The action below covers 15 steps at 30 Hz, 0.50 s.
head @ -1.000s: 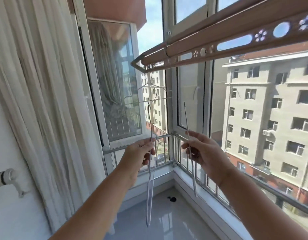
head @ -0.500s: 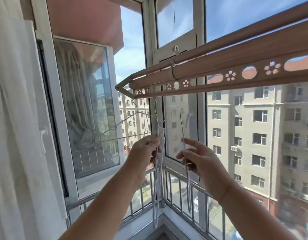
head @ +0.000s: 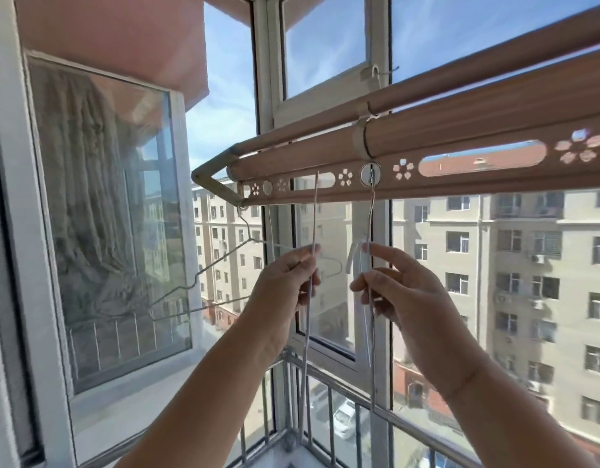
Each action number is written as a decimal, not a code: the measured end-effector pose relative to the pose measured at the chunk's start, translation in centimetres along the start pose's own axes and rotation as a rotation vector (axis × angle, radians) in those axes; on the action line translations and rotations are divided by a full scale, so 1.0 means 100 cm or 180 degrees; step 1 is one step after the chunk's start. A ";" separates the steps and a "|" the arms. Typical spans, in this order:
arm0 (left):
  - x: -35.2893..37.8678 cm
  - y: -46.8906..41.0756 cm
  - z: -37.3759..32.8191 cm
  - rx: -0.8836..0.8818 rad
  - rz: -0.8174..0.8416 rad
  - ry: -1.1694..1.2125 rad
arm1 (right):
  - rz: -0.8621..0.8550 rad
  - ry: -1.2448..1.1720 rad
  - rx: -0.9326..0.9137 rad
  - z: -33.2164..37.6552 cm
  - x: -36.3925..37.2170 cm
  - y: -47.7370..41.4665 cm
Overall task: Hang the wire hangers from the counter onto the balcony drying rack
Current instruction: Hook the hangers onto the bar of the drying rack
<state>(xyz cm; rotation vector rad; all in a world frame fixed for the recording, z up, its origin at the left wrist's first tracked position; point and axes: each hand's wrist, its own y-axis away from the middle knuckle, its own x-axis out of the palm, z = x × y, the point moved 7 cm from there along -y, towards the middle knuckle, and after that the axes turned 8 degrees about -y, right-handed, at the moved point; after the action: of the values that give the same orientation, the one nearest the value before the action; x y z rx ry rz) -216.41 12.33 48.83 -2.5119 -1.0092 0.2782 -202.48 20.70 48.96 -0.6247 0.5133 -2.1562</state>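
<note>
A brown drying rack (head: 460, 136) with flower cut-outs and round holes runs overhead from centre to right. My right hand (head: 396, 295) pinches a thin wire hanger (head: 370, 217) seen edge-on; its hook sits in a round hole (head: 370, 173) of the rack. My left hand (head: 285, 282) grips another wire hanger (head: 313, 214), also edge-on, its top reaching up in front of a slot in the rack. A third wire hanger (head: 204, 275) hangs from the rack's left end, turned broadside.
An open window sash (head: 102, 211) stands at the left. A metal railing (head: 325, 400) lines the lower windows at the balcony corner. White window frames (head: 264, 79) rise behind the rack. Apartment buildings lie outside.
Both hands rose toward the rack with their hangers. The right hanger's hook now sits in a round hole; the left hanger's top has reached the rack. The view tilted upward.
</note>
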 end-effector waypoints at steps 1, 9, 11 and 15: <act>0.001 -0.006 0.002 0.0016 0.0054 0.0010 | -0.0062 0.0045 -0.0023 -0.001 -0.001 -0.003; 0.001 -0.035 0.021 -0.0230 0.0412 0.0315 | -0.0577 0.0312 -0.0072 -0.016 -0.005 -0.008; -0.001 -0.039 0.026 -0.0328 0.0481 0.0442 | -0.0669 0.0318 -0.0129 -0.017 -0.001 -0.008; -0.006 -0.046 0.032 -0.0354 0.0604 0.0458 | -0.0833 0.0333 -0.0166 -0.018 0.006 -0.006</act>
<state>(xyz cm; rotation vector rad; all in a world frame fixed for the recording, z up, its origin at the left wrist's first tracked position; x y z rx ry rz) -220.75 15.85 48.09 -2.6887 -0.7510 0.0962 -204.25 20.82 48.03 -0.6395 0.5715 -2.4391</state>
